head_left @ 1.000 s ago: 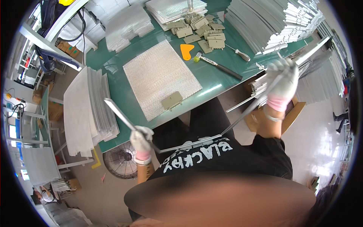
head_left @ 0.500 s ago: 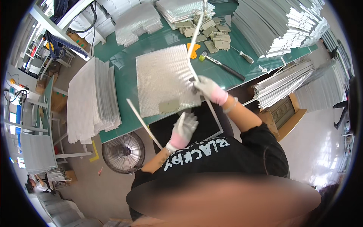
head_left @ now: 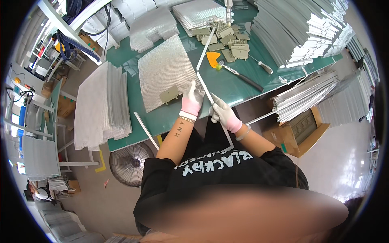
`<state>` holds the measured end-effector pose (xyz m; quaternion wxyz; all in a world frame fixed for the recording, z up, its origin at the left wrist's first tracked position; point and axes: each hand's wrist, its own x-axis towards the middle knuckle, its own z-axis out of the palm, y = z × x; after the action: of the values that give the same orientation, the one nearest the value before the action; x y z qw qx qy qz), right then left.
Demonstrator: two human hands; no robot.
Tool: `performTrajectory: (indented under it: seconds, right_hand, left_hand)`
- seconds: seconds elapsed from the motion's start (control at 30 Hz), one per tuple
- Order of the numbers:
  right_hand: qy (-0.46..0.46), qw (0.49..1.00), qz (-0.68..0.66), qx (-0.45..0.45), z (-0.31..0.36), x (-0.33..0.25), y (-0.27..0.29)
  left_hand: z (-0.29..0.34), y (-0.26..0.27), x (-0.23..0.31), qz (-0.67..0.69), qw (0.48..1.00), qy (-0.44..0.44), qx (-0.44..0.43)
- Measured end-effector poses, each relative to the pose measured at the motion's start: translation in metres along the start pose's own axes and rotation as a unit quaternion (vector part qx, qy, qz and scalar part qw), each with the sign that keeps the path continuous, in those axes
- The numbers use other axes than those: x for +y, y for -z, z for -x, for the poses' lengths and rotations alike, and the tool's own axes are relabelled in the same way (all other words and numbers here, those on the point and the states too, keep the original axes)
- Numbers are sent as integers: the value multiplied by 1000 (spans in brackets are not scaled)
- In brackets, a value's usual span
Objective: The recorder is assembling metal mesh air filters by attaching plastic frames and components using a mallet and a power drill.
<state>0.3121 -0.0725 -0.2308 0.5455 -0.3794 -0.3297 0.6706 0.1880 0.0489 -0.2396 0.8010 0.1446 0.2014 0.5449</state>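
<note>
A long white strip (head_left: 206, 45) with a bend crosses the table's near side. My gloved right hand (head_left: 222, 112) is closed around its near end. My gloved left hand (head_left: 193, 98), palm turned partly up, has its fingers curled against the same strip just below the bend; part of its grip is hidden. Left of it lies a silvery mesh panel (head_left: 164, 69), tilted on the table, its near right corner beside my left hand. A small greenish-grey notched plate (head_left: 169, 94) rests on the panel. More white strip pieces (head_left: 146, 130) extend at the table's front edge.
Stacked panels (head_left: 95, 107) stand at the left. Behind are mesh sheets (head_left: 154, 28), a pile of small plates (head_left: 233, 40) and an orange scraper (head_left: 213, 59). A hammer (head_left: 243, 77) and screwdriver (head_left: 263, 65) lie at the right. Below are a fan (head_left: 131, 164) and an open carton (head_left: 302, 131).
My left hand has risen from the lap to the strip. My right hand has slid down toward me along it. The mesh panel and its plate have shifted left and turned.
</note>
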Motion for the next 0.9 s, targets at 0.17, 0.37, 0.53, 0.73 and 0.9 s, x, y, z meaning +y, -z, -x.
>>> performTrajectory:
  seconds: [0.17, 0.37, 0.53, 0.73, 0.9]
  right_hand:
    - [-13, 999, 27, 15, 10, -1, -5]
    - [2, 985, 159, 67, 9, -7, -16]
    - [26, 964, 248, 92, 7, -13, -17]
    - [22, 976, 201, 85, 6, -7, -14]
    - [-3, 973, 213, 90, 2, -9, -19]
  left_hand:
    - [-18, 6, 0, 5, 999, -26, 29]
    - [-21, 10, -5, 9, 999, -46, 18]
    - [-2, -11, -8, -12, 998, -55, 27]
    - [-18, 2, 0, 9, 998, -53, 34]
    - [-20, 9, -4, -27, 997, -44, 56]
